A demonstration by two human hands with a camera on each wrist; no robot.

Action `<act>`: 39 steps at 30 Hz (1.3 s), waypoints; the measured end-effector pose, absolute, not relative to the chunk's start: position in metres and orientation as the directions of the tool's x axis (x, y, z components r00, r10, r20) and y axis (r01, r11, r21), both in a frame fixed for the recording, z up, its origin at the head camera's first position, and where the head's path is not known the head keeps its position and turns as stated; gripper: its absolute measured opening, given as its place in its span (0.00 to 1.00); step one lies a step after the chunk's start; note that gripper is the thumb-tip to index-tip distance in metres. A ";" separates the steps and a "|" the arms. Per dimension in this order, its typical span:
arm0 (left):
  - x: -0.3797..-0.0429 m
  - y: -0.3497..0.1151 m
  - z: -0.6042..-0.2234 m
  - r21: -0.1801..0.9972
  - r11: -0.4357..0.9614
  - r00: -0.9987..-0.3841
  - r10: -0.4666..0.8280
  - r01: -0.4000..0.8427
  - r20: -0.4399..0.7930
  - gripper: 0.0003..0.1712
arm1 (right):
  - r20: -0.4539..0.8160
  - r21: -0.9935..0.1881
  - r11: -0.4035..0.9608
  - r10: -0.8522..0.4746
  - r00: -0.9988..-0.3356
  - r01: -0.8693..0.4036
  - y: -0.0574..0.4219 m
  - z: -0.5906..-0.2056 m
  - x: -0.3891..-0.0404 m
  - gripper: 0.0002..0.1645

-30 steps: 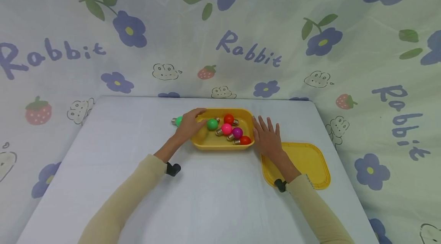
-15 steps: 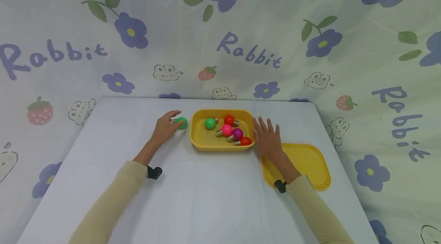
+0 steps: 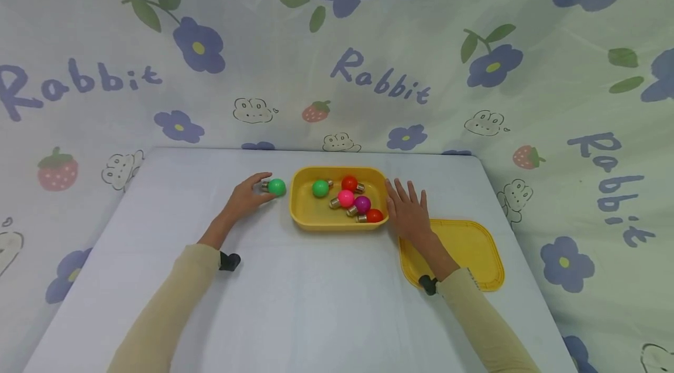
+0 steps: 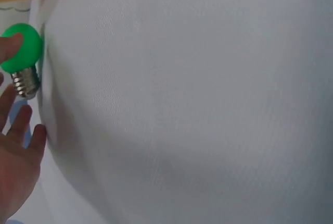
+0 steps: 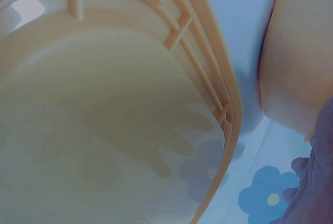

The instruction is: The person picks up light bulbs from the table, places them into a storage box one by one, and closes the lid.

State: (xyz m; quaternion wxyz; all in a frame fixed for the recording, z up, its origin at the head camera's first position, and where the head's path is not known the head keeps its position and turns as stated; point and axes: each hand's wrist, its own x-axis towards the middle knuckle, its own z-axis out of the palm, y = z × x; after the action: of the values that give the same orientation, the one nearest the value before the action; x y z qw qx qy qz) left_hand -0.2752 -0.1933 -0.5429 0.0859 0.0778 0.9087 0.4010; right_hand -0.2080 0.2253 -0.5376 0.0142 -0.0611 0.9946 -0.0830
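In the head view my left hand (image 3: 246, 197) reaches around a green light bulb (image 3: 277, 187) lying left of the yellow box (image 3: 337, 225). Its thumb and fingers spread on either side of the bulb; in the left wrist view the thumb (image 4: 9, 47) overlaps the green globe and the other fingers lie by the metal screw base (image 4: 26, 82). My right hand (image 3: 411, 216), fingers straight, rests against the box's right side. Inside the box lie another green bulb (image 3: 320, 188), a pink bulb (image 3: 346, 198), a purple bulb (image 3: 362, 204) and two red bulbs (image 3: 350, 183).
A yellow lid (image 3: 468, 250) lies flat on the white table (image 3: 316, 303), partly under my right forearm. Behind the table hangs a curtain (image 3: 284, 69) printed with flowers and rabbits. The lid's ribbed rim (image 5: 229, 78) shows large in the right wrist view.
My left hand has moved left from over the box to the green bulb outside it, its fingers coming around the bulb. The right hand stays at the box.
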 end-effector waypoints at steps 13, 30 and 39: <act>-0.275 -0.193 -0.542 0.706 0.703 -0.968 0.224 0.079 -0.115 0.33 | 0.007 -0.161 0.979 -0.128 -0.992 -0.127 0.225 -0.539 -0.208 0.37; -0.272 -0.194 -0.543 0.717 0.688 -0.976 0.209 0.108 -0.054 0.23 | -0.012 -0.172 0.978 -0.120 -0.993 -0.116 0.225 -0.538 -0.207 0.36; -0.270 -0.194 -0.540 0.733 0.667 -0.975 0.220 0.135 -0.020 0.24 | -0.012 -0.190 0.975 -0.118 -0.993 -0.114 0.224 -0.536 -0.207 0.36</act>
State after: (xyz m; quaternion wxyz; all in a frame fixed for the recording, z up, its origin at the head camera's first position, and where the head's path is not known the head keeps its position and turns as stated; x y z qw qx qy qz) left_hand -0.2703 -0.1940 -0.5398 0.0535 0.0973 0.9114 0.3964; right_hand -0.2068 0.2242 -0.5358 0.0114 -0.0582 0.9937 -0.0950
